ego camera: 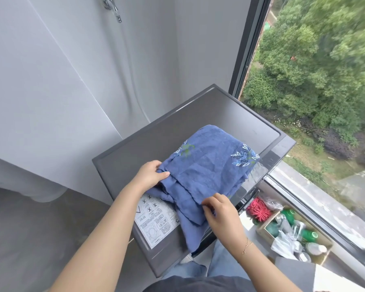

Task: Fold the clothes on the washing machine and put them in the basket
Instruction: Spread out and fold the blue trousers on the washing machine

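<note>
Blue crinkly cloth [207, 165] pinched by both hands; flat grey washer top [135, 148].

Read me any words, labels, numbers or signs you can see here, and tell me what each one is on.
White instruction sticker on the washing machine top: printed text too small and blurred to read.
Same sticker: several "X" marks over small diagrams.
Green bottles in the box by the window: no legible label.
Nothing else readable.

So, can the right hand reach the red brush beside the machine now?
Probably not yet: the right hand is pinching the blue cloth; the red brush lies lower, past the washing machine edge.
</note>
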Demonstrator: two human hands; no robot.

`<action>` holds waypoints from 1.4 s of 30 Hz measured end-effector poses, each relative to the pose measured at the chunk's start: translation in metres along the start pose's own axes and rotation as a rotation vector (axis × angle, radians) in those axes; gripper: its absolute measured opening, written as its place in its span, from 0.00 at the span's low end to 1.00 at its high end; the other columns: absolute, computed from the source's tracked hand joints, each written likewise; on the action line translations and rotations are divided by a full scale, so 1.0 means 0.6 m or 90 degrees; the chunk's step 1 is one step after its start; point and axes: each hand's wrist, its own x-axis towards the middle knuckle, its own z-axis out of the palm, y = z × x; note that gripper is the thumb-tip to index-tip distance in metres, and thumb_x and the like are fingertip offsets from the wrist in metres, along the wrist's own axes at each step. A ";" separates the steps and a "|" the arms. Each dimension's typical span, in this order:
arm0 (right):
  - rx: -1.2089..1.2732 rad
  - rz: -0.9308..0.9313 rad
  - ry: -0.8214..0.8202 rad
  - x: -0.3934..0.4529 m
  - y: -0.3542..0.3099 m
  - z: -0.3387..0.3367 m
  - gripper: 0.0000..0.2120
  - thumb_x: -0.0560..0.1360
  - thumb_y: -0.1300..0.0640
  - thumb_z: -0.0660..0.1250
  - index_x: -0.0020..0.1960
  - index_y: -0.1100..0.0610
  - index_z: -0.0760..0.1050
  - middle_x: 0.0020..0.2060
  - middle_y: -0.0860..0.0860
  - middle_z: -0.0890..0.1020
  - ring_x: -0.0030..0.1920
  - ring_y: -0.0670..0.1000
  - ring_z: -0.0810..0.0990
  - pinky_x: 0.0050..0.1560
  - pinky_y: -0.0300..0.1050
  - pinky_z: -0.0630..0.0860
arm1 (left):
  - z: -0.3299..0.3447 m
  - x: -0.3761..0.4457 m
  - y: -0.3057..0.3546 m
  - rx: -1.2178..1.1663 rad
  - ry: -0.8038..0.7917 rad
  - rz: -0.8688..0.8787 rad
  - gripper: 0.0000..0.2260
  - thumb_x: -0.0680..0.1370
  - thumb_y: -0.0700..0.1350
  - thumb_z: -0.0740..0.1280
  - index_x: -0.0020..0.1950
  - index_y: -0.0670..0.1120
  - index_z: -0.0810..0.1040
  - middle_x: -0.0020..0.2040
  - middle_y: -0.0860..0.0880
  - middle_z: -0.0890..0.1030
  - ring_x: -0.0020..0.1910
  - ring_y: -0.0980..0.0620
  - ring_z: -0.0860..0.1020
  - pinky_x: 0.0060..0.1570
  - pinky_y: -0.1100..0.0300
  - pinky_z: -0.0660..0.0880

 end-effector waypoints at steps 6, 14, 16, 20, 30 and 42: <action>0.145 -0.087 0.021 -0.030 -0.033 -0.019 0.03 0.71 0.61 0.65 0.43 0.55 0.76 0.35 0.45 0.73 0.35 0.44 0.73 0.38 0.37 0.72 | -0.018 -0.012 -0.010 -0.193 -0.028 -0.128 0.05 0.76 0.38 0.68 0.39 0.42 0.76 0.37 0.43 0.78 0.39 0.48 0.76 0.46 0.55 0.74; -0.019 -0.114 -0.114 -0.054 0.004 0.010 0.28 0.58 0.66 0.54 0.54 0.50 0.75 0.50 0.47 0.74 0.47 0.52 0.72 0.48 0.43 0.72 | -0.002 -0.022 -0.041 0.140 0.133 0.018 0.25 0.71 0.31 0.58 0.66 0.48 0.73 0.62 0.45 0.75 0.61 0.44 0.73 0.62 0.51 0.70; -0.079 -0.120 -0.131 -0.054 0.008 0.006 0.32 0.58 0.63 0.53 0.60 0.47 0.74 0.58 0.47 0.73 0.52 0.51 0.71 0.49 0.41 0.71 | -0.001 -0.030 -0.044 0.184 0.112 0.109 0.36 0.68 0.27 0.55 0.71 0.56 0.68 0.68 0.49 0.68 0.67 0.46 0.67 0.66 0.50 0.65; -0.104 -0.136 -0.198 -0.052 0.013 0.000 0.32 0.58 0.59 0.62 0.61 0.42 0.75 0.62 0.43 0.74 0.55 0.50 0.70 0.51 0.43 0.72 | 0.009 -0.044 -0.042 0.346 -0.133 0.107 0.36 0.70 0.34 0.65 0.71 0.63 0.65 0.74 0.57 0.56 0.73 0.50 0.56 0.71 0.55 0.57; -0.064 -0.130 -0.166 -0.055 0.020 0.002 0.16 0.63 0.53 0.63 0.49 0.44 0.78 0.47 0.42 0.74 0.48 0.48 0.70 0.48 0.39 0.63 | 0.038 -0.065 -0.044 0.192 0.014 0.154 0.20 0.73 0.31 0.60 0.56 0.49 0.81 0.44 0.47 0.70 0.43 0.48 0.74 0.39 0.70 0.66; 0.305 0.089 0.012 -0.022 0.041 -0.071 0.11 0.68 0.59 0.59 0.40 0.68 0.72 0.32 0.54 0.71 0.47 0.41 0.73 0.61 0.42 0.70 | -0.011 -0.101 0.047 0.313 -0.061 0.105 0.16 0.70 0.47 0.74 0.30 0.40 0.72 0.47 0.54 0.72 0.39 0.50 0.73 0.43 0.57 0.69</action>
